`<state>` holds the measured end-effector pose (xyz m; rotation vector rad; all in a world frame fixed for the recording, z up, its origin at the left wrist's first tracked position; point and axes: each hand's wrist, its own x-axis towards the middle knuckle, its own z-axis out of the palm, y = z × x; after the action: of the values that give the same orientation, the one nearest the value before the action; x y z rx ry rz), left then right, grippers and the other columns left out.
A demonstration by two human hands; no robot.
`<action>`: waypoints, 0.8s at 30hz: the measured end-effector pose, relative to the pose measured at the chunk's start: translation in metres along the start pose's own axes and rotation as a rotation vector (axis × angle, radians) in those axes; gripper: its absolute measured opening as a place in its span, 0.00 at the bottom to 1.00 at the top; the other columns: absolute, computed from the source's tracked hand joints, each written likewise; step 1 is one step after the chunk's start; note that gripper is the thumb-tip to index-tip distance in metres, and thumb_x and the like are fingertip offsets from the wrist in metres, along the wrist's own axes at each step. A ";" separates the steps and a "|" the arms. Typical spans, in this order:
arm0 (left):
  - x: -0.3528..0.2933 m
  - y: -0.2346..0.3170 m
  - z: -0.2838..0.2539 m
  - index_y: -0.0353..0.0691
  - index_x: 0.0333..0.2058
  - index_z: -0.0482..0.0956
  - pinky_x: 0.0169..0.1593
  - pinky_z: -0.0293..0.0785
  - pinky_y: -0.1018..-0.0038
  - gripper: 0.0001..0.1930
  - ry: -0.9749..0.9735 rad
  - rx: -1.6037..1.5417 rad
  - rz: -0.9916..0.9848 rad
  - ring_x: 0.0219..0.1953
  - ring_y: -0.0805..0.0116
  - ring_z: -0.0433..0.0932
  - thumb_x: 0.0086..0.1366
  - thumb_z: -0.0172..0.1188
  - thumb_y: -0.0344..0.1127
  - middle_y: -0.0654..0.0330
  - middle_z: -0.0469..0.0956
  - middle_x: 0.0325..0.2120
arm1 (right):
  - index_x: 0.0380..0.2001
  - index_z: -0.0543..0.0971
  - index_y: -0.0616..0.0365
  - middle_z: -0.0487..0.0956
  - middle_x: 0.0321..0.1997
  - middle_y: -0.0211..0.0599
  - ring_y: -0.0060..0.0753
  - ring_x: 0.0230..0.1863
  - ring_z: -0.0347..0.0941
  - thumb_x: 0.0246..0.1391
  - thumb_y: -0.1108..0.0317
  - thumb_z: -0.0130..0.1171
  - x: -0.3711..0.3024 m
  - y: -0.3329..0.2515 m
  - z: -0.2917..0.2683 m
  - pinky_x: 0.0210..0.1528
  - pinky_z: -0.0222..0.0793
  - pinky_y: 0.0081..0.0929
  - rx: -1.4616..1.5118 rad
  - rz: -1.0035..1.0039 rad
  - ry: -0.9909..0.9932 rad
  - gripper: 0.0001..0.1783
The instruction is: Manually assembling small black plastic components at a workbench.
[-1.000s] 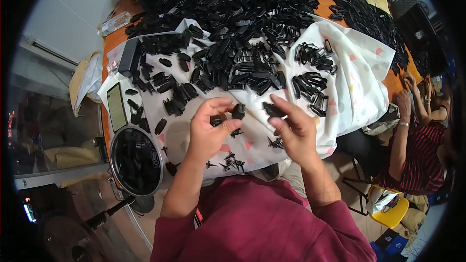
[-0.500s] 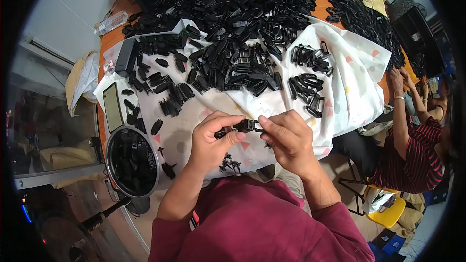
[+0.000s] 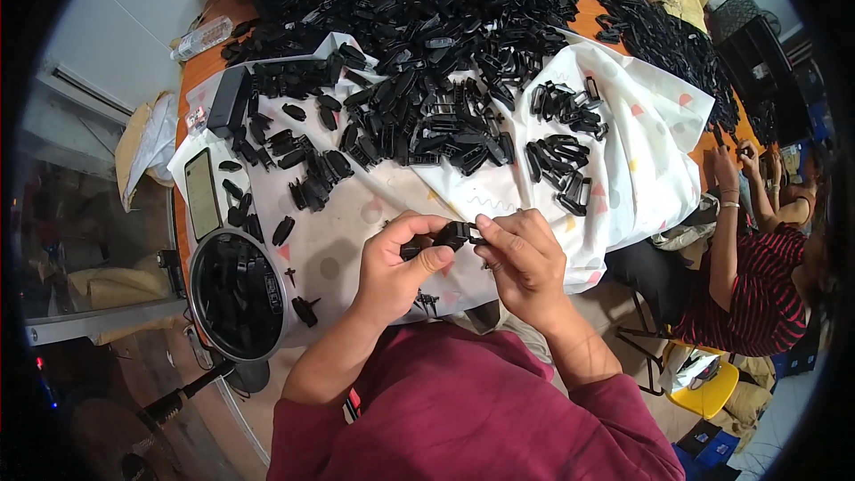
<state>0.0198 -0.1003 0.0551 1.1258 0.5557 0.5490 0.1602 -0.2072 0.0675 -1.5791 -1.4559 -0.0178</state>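
Note:
In front of my chest, my left hand (image 3: pixel 396 260) is closed around a black plastic part (image 3: pixel 452 235), thumb below and fingers above. My right hand (image 3: pixel 527 258) pinches a small black frame-like piece (image 3: pixel 475 234) at the right end of that part. The two pieces meet between my fingertips; whether they are joined I cannot tell. Just below my left hand, several tiny black pieces (image 3: pixel 427 303) lie at the cloth's near edge, partly hidden. Beyond both hands spreads a pile of similar black parts (image 3: pixel 445 129) on the patterned white cloth (image 3: pixel 485 191).
A round bowl (image 3: pixel 283 325) of black parts stands at the left, below a phone (image 3: pixel 203 191) and a black box (image 3: pixel 230 100). A plastic bottle (image 3: pixel 203 38) lies at the back left. On the right, another person (image 3: pixel 757 285) in a striped shirt handles parts near a yellow stool (image 3: pixel 712 392).
My left hand has shifted slightly right, and the black part in it has tilted, its right end higher. My right hand keeps its pinch. The other person's hands have moved slightly.

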 end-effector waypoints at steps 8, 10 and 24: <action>-0.004 -0.012 -0.009 0.33 0.37 0.75 0.32 0.69 0.81 0.13 -0.062 0.063 0.057 0.29 0.75 0.73 0.53 0.62 0.28 0.63 0.74 0.29 | 0.40 0.76 0.62 0.72 0.26 0.38 0.36 0.24 0.65 0.31 0.81 0.63 -0.006 -0.005 0.000 0.25 0.62 0.27 -0.013 -0.026 -0.108 0.25; -0.013 -0.028 0.000 0.33 0.39 0.74 0.32 0.69 0.82 0.14 -0.035 -0.449 -0.186 0.31 0.76 0.73 0.54 0.62 0.31 0.60 0.74 0.33 | 0.40 0.76 0.62 0.72 0.26 0.37 0.36 0.24 0.65 0.30 0.81 0.63 -0.008 -0.012 0.007 0.24 0.62 0.26 -0.056 -0.038 -0.047 0.25; -0.008 -0.037 0.001 0.33 0.41 0.74 0.26 0.63 0.86 0.13 0.011 -0.363 -0.099 0.20 0.82 0.65 0.60 0.55 0.33 0.67 0.72 0.21 | 0.38 0.73 0.69 0.78 0.33 0.39 0.21 0.33 0.73 0.47 0.75 0.60 -0.025 -0.011 0.020 0.36 0.69 0.18 0.297 0.537 -0.149 0.15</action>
<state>0.0195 -0.1187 0.0216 0.7477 0.4952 0.5447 0.1338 -0.2157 0.0488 -1.6952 -1.0416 0.6108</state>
